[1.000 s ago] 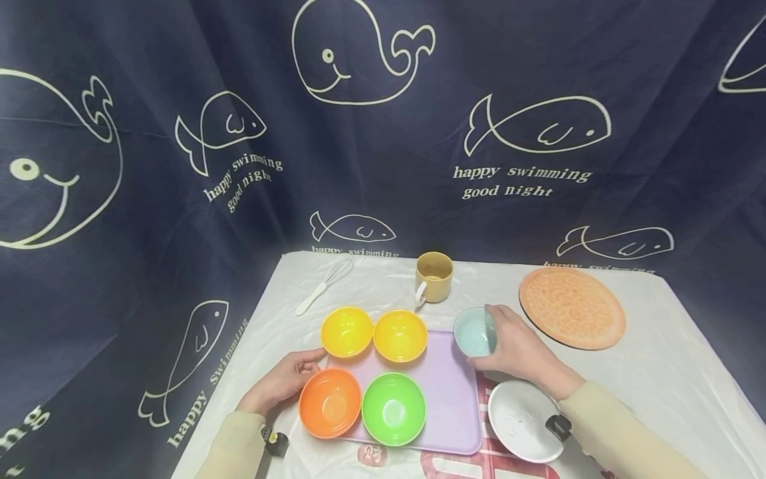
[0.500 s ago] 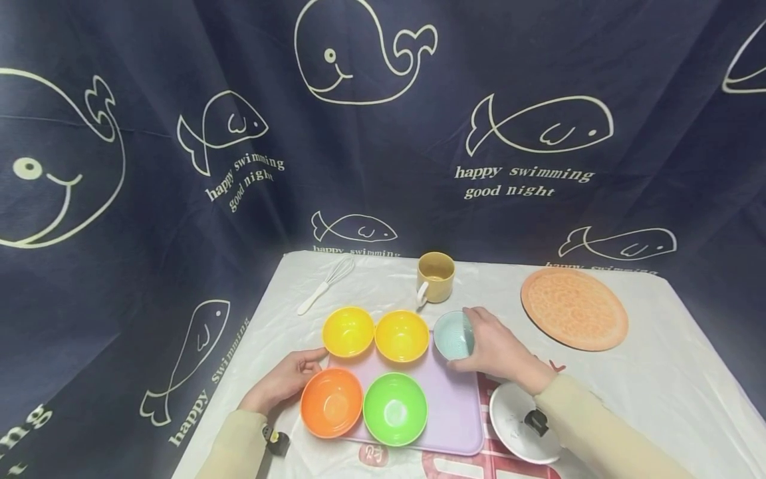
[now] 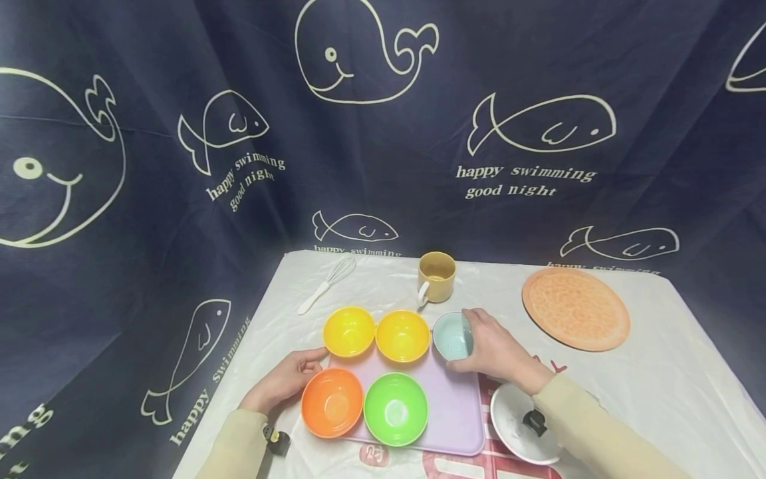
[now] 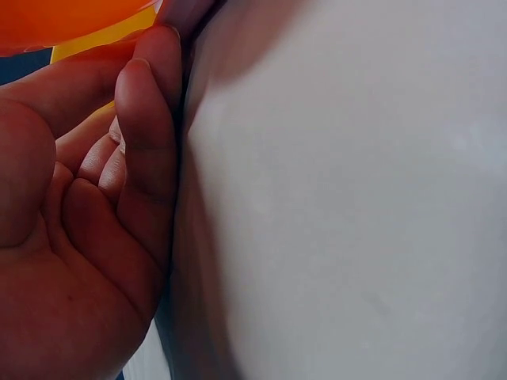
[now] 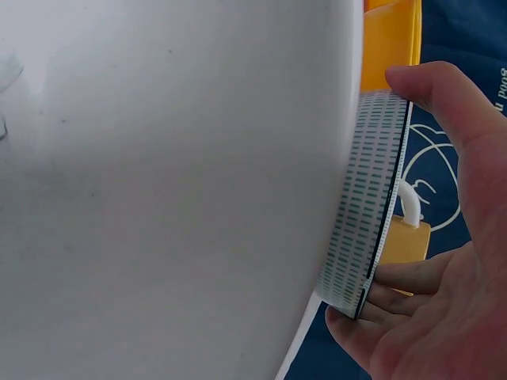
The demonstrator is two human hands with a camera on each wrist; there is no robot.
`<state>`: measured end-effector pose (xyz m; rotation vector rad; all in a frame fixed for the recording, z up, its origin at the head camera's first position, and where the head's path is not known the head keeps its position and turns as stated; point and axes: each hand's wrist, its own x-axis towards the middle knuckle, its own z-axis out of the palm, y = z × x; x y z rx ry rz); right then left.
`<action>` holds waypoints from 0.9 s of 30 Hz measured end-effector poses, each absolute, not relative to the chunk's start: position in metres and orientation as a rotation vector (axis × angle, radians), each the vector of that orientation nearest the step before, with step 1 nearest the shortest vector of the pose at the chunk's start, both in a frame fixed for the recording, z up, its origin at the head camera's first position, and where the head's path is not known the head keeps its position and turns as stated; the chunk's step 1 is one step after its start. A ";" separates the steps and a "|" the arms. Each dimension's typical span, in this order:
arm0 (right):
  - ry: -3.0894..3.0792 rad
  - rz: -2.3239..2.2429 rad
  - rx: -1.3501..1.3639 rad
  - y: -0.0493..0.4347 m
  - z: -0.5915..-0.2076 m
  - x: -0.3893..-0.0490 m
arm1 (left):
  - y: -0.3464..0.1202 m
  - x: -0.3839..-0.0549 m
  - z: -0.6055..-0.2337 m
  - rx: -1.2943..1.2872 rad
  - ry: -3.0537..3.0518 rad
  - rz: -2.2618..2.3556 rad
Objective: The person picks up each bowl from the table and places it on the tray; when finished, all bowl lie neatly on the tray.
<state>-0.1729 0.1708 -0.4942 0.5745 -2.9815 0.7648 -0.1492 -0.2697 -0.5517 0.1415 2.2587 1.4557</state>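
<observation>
My right hand point(image 3: 493, 342) grips a small light blue bowl point(image 3: 450, 336) by its right side, thumb on the near rim and fingers round the far side. In the right wrist view the bowl's patterned outer wall point(image 5: 366, 198) shows between thumb and fingers. The bowl overlaps the back right corner of a lilac tray point(image 3: 451, 406), beside a yellow bowl point(image 3: 402, 336). My left hand point(image 3: 287, 379) holds the tray's left edge, with curled fingers point(image 4: 146, 134) at it in the left wrist view. Another yellow bowl point(image 3: 349, 331), an orange bowl point(image 3: 332, 403) and a green bowl point(image 3: 395, 409) stand on the tray.
A white bowl point(image 3: 514, 422) sits right of the tray, partly hidden under my right forearm. Behind are a mustard mug point(image 3: 437, 278) and a white whisk point(image 3: 326, 286). A round orange patterned mat point(image 3: 574, 308) lies at the back right of the table point(image 3: 646, 372).
My right hand has moved left with the light blue bowl, bringing it close beside the yellow bowl. Over the last half second it has hardly moved. The left hand stays at the tray.
</observation>
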 end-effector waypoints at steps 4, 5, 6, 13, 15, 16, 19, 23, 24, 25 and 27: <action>-2.977 0.780 0.577 0.172 -0.494 -0.172 | -0.269 -0.149 -0.550 0.145 2.259 1.455; -2.979 0.780 0.575 0.173 -0.494 -0.172 | -0.268 -0.149 -0.550 0.144 2.258 1.456; -2.981 0.785 0.572 0.173 -0.494 -0.171 | -0.268 -0.149 -0.549 0.144 2.258 1.454; -3.026 0.829 0.529 0.177 -0.489 -0.167 | -0.267 -0.148 -0.547 0.148 2.245 1.465; -3.030 0.839 0.511 0.180 -0.486 -0.164 | -0.267 -0.148 -0.548 0.153 2.248 1.468; -3.029 0.841 0.501 0.183 -0.486 -0.162 | -0.267 -0.148 -0.548 0.153 2.249 1.469; -3.018 0.834 0.473 0.193 -0.483 -0.155 | -0.266 -0.148 -0.548 0.160 2.259 1.468; -3.017 0.797 0.450 0.212 -0.480 -0.141 | -0.266 -0.148 -0.547 0.153 2.254 1.456; -3.022 0.789 0.441 0.216 -0.479 -0.136 | -0.266 -0.148 -0.547 0.155 2.253 1.450; -3.018 0.783 0.444 0.221 -0.478 -0.132 | -0.267 -0.148 -0.547 0.156 2.254 1.443; -3.014 0.780 0.435 0.229 -0.478 -0.121 | -0.267 -0.148 -0.546 0.163 2.251 1.443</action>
